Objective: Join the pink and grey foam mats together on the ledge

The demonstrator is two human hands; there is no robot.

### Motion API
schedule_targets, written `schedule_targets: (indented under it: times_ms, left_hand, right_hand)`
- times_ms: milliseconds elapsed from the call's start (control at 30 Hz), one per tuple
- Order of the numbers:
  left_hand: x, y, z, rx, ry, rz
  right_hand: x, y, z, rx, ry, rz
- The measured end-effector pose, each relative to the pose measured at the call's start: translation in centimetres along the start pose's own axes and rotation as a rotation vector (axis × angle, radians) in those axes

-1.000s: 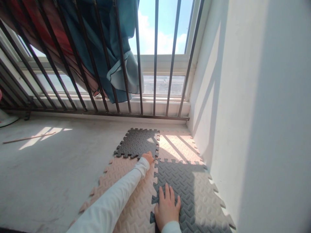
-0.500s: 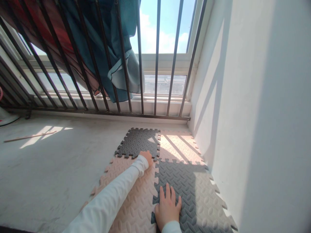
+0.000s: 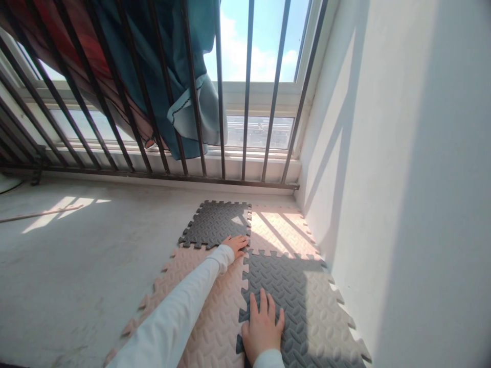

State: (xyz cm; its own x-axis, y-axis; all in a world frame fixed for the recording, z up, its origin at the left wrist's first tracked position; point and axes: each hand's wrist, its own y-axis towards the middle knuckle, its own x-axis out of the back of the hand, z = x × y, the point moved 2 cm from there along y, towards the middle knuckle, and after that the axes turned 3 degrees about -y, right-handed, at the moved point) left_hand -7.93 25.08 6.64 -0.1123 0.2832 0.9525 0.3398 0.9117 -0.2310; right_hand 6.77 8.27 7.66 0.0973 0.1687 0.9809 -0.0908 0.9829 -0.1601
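My left hand (image 3: 236,246), in a white sleeve, reaches far forward. Its fingers are stretched out and press on the corner where the dark grey foam tile (image 3: 218,225) meets the long pink foam tile (image 3: 215,301). Flat and spread, my right hand (image 3: 263,324) rests on the left part of the nearer dark grey foam tile (image 3: 284,281), close to its toothed edge with the pink one. A second pink foam tile (image 3: 282,230) lies at the far right in striped sunlight. All the tiles have toothed edges and lie flat, side by side; neither hand holds anything.
A black metal railing (image 3: 172,179) runs along the window, with a teal and red cloth (image 3: 164,92) hanging behind it. The white wall (image 3: 383,153) borders the tiles on the right. A thin stick (image 3: 46,213) lies on the grey floor (image 3: 88,276) to the left.
My left hand has gone from curled fingers at the tile corner to fingers laid out flat there. My right hand stays on the nearer grey tile. The view has shifted slightly.
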Motion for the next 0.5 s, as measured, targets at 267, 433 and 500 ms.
schedule_targets:
  times_ms: [267, 433, 500]
  left_hand:
    - [-0.2, 0.2, -0.3, 0.029, 0.038, 0.052]
    - [-1.1, -0.5, -0.8, 0.059, 0.060, -0.010]
    - [-1.5, -0.7, -1.0, 0.088, 0.056, -0.048]
  right_hand:
    - [-0.6, 0.1, 0.0, 0.003, -0.013, -0.019]
    - [-1.1, 0.3, -0.1, -0.002, -0.021, -0.034]
    - [-1.3, 0.2, -0.2, 0.004, -0.023, -0.039]
